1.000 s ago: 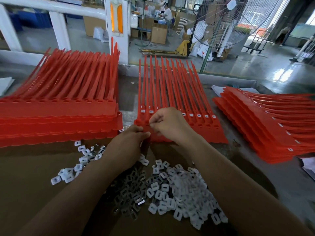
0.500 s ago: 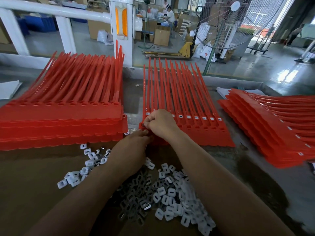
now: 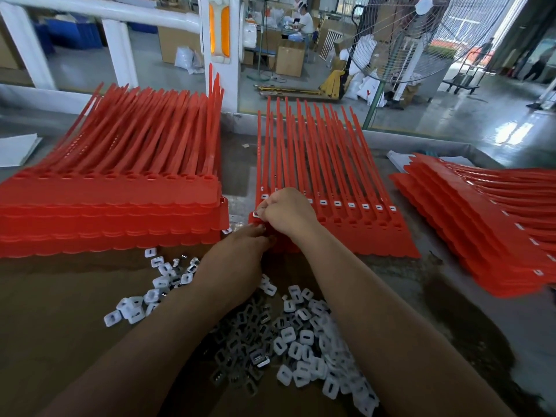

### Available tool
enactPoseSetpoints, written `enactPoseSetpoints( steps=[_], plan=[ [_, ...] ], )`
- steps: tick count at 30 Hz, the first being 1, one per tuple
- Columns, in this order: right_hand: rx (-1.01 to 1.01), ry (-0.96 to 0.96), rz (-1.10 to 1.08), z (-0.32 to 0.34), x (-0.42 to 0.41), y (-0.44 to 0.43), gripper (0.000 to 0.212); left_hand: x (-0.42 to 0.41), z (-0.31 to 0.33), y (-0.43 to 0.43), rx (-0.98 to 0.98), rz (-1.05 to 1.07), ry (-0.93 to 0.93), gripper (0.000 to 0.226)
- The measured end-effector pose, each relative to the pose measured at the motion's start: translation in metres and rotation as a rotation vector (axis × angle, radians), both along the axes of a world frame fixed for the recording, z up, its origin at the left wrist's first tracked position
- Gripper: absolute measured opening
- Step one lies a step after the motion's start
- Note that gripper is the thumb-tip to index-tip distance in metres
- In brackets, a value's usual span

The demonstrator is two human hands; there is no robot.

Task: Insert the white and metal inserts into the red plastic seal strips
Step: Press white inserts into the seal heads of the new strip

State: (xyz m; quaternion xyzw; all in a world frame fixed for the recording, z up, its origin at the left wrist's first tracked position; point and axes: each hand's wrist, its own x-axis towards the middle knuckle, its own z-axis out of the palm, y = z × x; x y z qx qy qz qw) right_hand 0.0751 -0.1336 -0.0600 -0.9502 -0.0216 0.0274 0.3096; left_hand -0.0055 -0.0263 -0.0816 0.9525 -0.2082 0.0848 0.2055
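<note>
- Head view: a comb-like sheet of red plastic seal strips (image 3: 346,236) lies flat on the brown counter (image 3: 54,341), with its long tails pointing away from the person. It sits between a tall stack of red strip sheets (image 3: 114,212) on the left and a fanned pile of red strip sheets (image 3: 481,236) on the right.
- Most pockets along the sheet's head row already show a white fitted insert (image 3: 350,204). The leftmost pocket is the one in hand.
- Loose rounded-square white plastic inserts (image 3: 304,341) and darker grey metal inserts (image 3: 240,329) are heaped on the counter near the person, partly under the forearms.
- The inserts look tiny, light and hard, and smooth enough to slip or flick away. They are probably best taken by their edges between thumb and fingertip and held square to the pocket.
- The red sheet looks thin and springy. It is likely to flex or slide unless pressed down on the flat tag beside the pocket rather than on the tails.
- The right hand (image 3: 285,212) is curled, knuckles up. Its thumb and forefinger pinch one small white insert (image 3: 257,214) at the leftmost pocket, and whether the insert is seated cannot be told.
- The left hand (image 3: 240,254) lies back-up with its fingers stretched forward and together. The tips rest on the sheet's near edge just below the right hand, apparently steadying it, and anything under the palm is hidden.
- Both forearms reach in from the bottom of the view and converge over the heaps.
</note>
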Motion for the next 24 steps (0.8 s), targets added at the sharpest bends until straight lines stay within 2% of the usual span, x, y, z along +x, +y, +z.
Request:
enactPoseSetpoints(
  steps=[6,12,16,20,24],
  plan=[
    [-0.051,-0.011,0.018,-0.001,-0.001,0.004,0.015,0.0,-0.001,0.0,0.008,0.001,-0.007,0.047],
    [-0.02,-0.024,-0.048,0.0,0.001,0.008,0.014,-0.001,0.0,0.0,0.009,0.009,0.004,0.046],
    [-0.005,0.031,-0.034,0.001,0.002,0.007,0.015,0.0,-0.001,0.001,-0.006,0.01,-0.011,0.044],
    [0.084,0.025,0.056,0.007,-0.007,-0.003,0.01,0.0,0.0,0.001,-0.022,0.005,-0.012,0.044],
    [0.268,0.086,0.139,0.019,-0.024,-0.019,0.01,0.001,0.001,0.003,-0.023,0.016,0.02,0.048]
  ],
)
